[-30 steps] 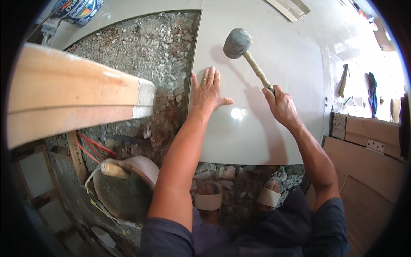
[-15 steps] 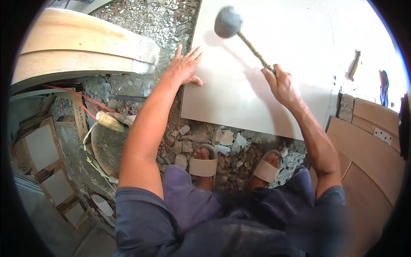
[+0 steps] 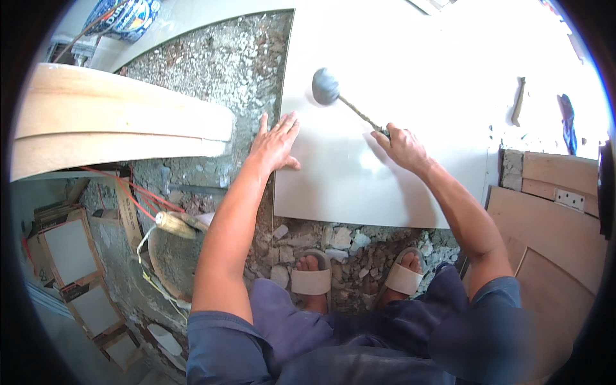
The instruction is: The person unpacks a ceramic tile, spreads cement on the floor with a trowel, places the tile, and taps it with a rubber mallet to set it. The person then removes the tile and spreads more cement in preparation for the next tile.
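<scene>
A large pale tile (image 3: 359,186) lies flat in front of my feet, its left and near edges bordering rough rubble. My left hand (image 3: 276,144) rests with fingers spread across the tile's left edge, holding nothing. My right hand (image 3: 403,149) is wrapped round the thin handle of a mallet (image 3: 326,86). The mallet's rounded grey head is over the left part of the tile, close to the surface; whether it touches, I cannot tell.
Broken stones (image 3: 340,244) lie round my sandalled feet. To the left are a curved wooden panel (image 3: 122,122), a round pan of grey mortar (image 3: 170,260) with a wooden-handled tool (image 3: 173,224), and cardboard-edged boxes (image 3: 70,250). A wooden door (image 3: 545,237) stands at right; a blue bucket (image 3: 131,19) is far left.
The mallet head has come down closer to the tile, its shadow now nearer. My left hand stays spread at the tile's edge. The view has tilted up, bringing the blue bucket into sight.
</scene>
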Demonstrator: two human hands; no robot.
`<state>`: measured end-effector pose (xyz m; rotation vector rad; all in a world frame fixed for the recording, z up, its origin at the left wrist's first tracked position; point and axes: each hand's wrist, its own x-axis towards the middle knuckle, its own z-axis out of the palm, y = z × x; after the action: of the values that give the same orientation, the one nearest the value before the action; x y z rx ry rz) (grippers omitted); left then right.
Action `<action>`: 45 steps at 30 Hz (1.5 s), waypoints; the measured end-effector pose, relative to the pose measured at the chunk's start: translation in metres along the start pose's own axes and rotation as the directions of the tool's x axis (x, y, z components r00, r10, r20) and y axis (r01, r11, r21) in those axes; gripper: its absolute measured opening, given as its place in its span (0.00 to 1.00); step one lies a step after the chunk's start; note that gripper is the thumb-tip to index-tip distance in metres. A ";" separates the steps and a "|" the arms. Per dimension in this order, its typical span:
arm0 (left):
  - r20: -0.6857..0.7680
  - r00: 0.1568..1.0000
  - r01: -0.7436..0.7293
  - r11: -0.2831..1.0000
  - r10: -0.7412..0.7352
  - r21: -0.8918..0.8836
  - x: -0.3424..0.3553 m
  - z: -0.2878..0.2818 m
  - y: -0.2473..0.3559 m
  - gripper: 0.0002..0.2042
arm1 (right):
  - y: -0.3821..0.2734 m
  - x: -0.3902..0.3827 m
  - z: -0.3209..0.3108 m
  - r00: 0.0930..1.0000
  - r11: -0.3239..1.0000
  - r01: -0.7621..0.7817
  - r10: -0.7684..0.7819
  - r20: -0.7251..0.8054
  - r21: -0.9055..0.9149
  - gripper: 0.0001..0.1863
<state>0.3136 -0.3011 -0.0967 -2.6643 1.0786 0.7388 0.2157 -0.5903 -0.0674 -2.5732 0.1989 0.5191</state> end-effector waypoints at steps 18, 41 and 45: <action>0.001 1.000 0.029 0.998 -0.029 -0.056 0.001 -0.001 0.001 0.57 | 0.009 0.010 0.002 0.988 0.997 -0.066 0.071 -0.135 0.044 0.24; 0.009 1.000 0.018 0.997 -0.017 -0.074 0.003 -0.001 -0.001 0.58 | 0.012 0.013 0.003 0.974 0.983 -0.139 0.157 -0.162 0.119 0.27; -0.016 1.000 0.014 0.996 -0.015 -0.091 0.002 0.001 0.000 0.58 | 0.017 0.001 0.000 0.961 0.983 -0.097 0.133 -0.243 0.156 0.29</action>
<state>0.3148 -0.3020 -0.0985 -2.7556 1.0527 0.7821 0.2126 -0.6050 -0.0751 -2.4902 0.4602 0.2059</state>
